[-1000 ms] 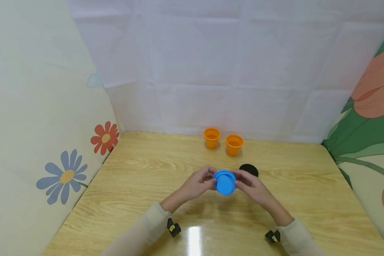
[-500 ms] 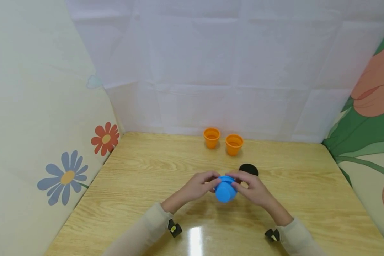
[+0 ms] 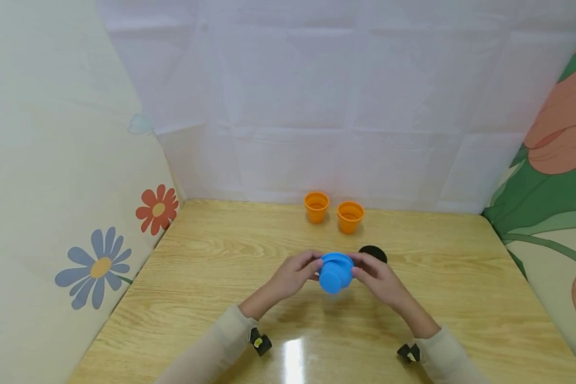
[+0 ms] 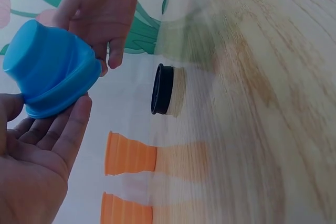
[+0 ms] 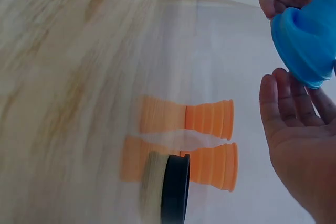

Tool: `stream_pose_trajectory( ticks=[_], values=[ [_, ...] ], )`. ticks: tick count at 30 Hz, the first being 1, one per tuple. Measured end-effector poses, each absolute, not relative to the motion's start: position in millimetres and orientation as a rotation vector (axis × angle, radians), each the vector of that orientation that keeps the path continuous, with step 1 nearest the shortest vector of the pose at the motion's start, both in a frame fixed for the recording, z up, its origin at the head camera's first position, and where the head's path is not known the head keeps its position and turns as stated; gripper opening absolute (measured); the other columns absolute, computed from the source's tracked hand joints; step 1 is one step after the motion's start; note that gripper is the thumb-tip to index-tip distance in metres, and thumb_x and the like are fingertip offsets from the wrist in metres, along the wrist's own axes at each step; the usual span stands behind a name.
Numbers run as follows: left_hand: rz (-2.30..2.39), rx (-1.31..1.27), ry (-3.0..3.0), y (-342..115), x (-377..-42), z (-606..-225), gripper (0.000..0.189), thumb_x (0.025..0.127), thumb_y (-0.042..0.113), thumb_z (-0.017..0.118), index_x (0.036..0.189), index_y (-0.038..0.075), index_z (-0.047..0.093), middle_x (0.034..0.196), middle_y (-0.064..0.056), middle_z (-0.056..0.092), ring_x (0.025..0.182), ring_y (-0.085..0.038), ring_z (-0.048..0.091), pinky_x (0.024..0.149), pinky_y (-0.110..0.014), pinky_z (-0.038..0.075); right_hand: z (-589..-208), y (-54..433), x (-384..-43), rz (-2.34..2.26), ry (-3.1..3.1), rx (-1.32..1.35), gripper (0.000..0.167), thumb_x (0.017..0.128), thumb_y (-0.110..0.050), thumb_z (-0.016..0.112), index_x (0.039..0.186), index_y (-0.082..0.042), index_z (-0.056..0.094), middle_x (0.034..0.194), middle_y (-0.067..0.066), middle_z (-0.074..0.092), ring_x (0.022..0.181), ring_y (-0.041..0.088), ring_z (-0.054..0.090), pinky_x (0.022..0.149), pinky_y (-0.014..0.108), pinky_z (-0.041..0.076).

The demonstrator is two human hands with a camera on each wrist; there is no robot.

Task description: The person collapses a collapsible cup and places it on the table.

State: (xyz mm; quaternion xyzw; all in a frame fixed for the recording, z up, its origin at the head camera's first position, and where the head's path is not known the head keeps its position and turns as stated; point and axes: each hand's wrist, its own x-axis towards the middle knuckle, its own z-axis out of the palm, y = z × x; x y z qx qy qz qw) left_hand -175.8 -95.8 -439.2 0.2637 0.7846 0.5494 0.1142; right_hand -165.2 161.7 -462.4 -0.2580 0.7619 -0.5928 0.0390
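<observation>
Between my two hands is a blue collapsible cup point(image 3: 335, 274), raised above the table with its base tilted toward me. Its wall is bent unevenly, one side folded in near the rim, as the left wrist view shows. My left hand point(image 3: 293, 274) pinches the rim on the left, thumb on the near side and fingers behind. From the right, my right hand point(image 3: 379, 280) grips the opposite side in the same way. Just behind the right hand lies a flat, round black piece point(image 3: 373, 253), partly covered by the fingers in the head view.
Two orange cups point(image 3: 316, 207) stand upright side by side near the back of the wooden table point(image 3: 221, 240). A white cloth point(image 3: 288, 106) hangs behind them. Flower-patterned panels point(image 3: 101, 266) flank the table on the left and right.
The blue cup tipped down toward me half a second ago and is now tilted back up, its wall bent more to one side. Both hands keep hold of it.
</observation>
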Motion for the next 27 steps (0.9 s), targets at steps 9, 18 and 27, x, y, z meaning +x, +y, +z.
stream_pose_trajectory(
  ticks=[9, 18, 27],
  values=[
    [1.599, 0.696, 2.215, -97.8, -174.2, -440.7, 0.031, 0.109, 0.023, 0.048, 0.124, -0.002, 0.059, 0.116, -0.020, 0.067, 0.100, -0.028, 0.069, 0.086, -0.050, 0.060, -462.0, 163.8, -162.5, -1.826, 2.224, -0.759, 0.037, 0.107, -0.014, 0.053, 0.139, 0.004, 0.053, 0.128, 0.024, 0.059, 0.110, 0.019, 0.062, 0.094, 0.039, 0.057],
    [1.373, 0.707, 2.350, -93.1, -175.1, -441.4, 0.034, 0.106, 0.037, 0.053, 0.112, 0.007, 0.067, 0.100, -0.005, 0.071, 0.084, -0.015, 0.066, 0.079, -0.042, 0.061, -461.7, 159.8, -163.0, -1.835, 2.169, -0.933, 0.031, 0.105, -0.007, 0.053, 0.135, 0.003, 0.057, 0.131, 0.023, 0.058, 0.110, 0.013, 0.060, 0.093, 0.027, 0.054],
    [1.223, 0.806, 2.513, -89.7, -173.8, -439.9, 0.027, 0.104, 0.034, 0.059, 0.118, 0.013, 0.067, 0.102, 0.002, 0.071, 0.087, -0.011, 0.063, 0.074, -0.026, 0.055, -460.2, 160.3, -162.5, -1.747, 2.299, -0.946, 0.029, 0.104, -0.008, 0.056, 0.131, -0.001, 0.062, 0.126, 0.017, 0.063, 0.102, 0.013, 0.058, 0.086, 0.027, 0.053]
  ],
)
